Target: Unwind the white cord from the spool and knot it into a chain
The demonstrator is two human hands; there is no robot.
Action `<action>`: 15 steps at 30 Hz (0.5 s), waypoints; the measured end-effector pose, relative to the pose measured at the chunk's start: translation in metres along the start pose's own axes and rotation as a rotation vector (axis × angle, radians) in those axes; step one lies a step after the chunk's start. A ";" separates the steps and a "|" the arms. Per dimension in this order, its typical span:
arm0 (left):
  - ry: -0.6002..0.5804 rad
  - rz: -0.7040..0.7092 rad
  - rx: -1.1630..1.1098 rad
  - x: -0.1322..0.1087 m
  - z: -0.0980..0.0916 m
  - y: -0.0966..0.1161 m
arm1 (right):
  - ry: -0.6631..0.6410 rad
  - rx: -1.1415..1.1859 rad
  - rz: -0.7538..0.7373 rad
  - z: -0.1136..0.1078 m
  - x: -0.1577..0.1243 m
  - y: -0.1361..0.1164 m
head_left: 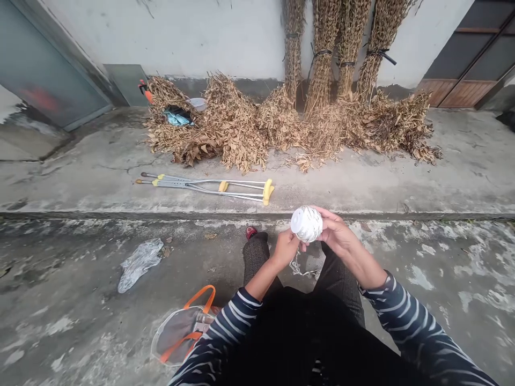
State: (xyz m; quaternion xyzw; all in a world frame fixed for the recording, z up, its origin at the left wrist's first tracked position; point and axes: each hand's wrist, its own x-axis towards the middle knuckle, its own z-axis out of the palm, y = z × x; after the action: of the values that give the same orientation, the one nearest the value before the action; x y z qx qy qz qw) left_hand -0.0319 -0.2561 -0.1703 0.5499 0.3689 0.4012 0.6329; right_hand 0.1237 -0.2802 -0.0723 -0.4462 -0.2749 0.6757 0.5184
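Observation:
I sit on the concrete with my knees ahead of me. My right hand (337,231) is wrapped round a white spool of cord (306,223), held up over my knees with its flat end facing left. My left hand (285,246) is closed in a pinch just below the spool, on a loose strand of white cord (298,266) that hangs down between my legs. Both sleeves are dark with pale stripes.
A clear bag with orange handles (183,332) lies by my left side. A crumpled plastic sheet (139,262) lies further left. A pair of metal crutches (209,186) rests on the raised slab, behind them heaps and tied bundles of dry stalks (281,120) against the wall.

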 end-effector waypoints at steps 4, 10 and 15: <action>-0.147 -0.015 0.009 -0.006 -0.004 0.012 | 0.032 0.017 -0.027 0.001 0.002 0.006; -0.099 -0.031 0.085 -0.007 -0.011 0.007 | 0.101 0.013 -0.023 0.009 -0.003 0.009; 0.082 0.016 0.104 -0.009 -0.015 0.001 | 0.065 -0.025 -0.027 0.014 -0.011 0.011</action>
State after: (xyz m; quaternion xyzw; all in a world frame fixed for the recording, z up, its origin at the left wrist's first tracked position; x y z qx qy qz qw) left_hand -0.0488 -0.2582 -0.1713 0.5682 0.4105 0.4086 0.5846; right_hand 0.1071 -0.2924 -0.0715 -0.4708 -0.2723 0.6503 0.5304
